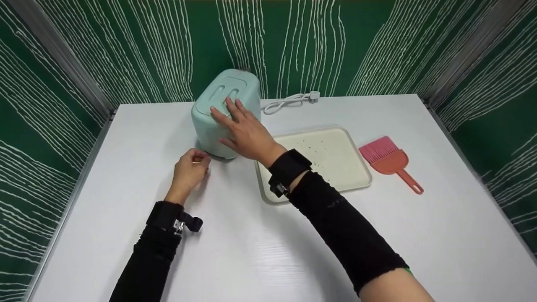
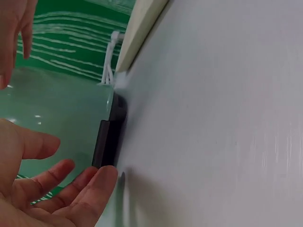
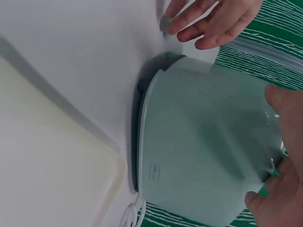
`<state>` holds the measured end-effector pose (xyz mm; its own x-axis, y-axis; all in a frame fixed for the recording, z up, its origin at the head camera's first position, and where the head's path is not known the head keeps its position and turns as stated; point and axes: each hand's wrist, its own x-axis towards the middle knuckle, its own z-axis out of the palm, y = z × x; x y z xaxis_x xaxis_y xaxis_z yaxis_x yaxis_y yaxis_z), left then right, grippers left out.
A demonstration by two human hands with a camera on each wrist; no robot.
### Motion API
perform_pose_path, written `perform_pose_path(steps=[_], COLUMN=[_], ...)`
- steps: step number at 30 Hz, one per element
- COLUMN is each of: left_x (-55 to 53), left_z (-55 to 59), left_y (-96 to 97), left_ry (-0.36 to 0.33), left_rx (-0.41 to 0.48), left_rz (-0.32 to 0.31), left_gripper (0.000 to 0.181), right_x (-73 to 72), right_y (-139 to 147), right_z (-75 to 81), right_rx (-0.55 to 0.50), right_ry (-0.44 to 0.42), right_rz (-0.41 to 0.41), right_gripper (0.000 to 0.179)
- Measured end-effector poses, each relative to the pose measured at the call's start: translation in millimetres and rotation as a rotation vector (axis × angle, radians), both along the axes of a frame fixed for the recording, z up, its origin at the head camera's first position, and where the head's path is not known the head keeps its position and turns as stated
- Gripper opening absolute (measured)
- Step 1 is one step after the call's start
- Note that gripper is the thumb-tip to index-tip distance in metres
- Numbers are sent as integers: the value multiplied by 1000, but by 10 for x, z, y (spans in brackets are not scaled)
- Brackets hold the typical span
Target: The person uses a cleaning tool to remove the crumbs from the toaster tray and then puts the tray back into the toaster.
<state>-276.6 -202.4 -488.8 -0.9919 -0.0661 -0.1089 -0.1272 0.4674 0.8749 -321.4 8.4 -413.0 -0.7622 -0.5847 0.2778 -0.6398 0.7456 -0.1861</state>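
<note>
A mint-green toaster point(image 1: 212, 132) stands upright at the back left of the table, its lid-like top showing two oval recesses. My right hand point(image 1: 250, 133) rests on its top and near side, fingers spread and thumb lower down the wall. By the toaster's front bottom corner is my left hand point(image 1: 189, 170), low over the table with loosely bent fingers. In the left wrist view those fingertips point(image 2: 102, 182) are right at a black strip point(image 2: 101, 144) along the toaster's base. A blurred grey-green bit point(image 3: 164, 26) shows beside the left fingers in the right wrist view.
Right of the toaster lies a cream tray point(image 1: 346, 182) with small dark crumbs on it, partly under my right forearm. Farther right are a pink-bristled brush point(image 1: 377, 147) and an orange dustpan point(image 1: 392, 162). A white cord with plug point(image 1: 314, 96) lies along the back edge.
</note>
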Motion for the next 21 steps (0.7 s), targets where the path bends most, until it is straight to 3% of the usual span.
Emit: perform_pose_path(steps=[10,17,21], left_x=[-148,-205,-277], left_z=[140,137,93], left_y=[-199,-359,-393], left_ry=[103,74,91], left_rx=[-235,-380,-435], left_rz=[-50,-53,-52], left_gripper=[46,69,74], right_x=[-166,-229,-268], right_y=[432,870,1102], right_z=[-38,-125,-148], right_rx=[82,94,107], right_ry=[-100,-176,-202], right_rz=[-90,-151,-194], right_gripper=[77,72,69])
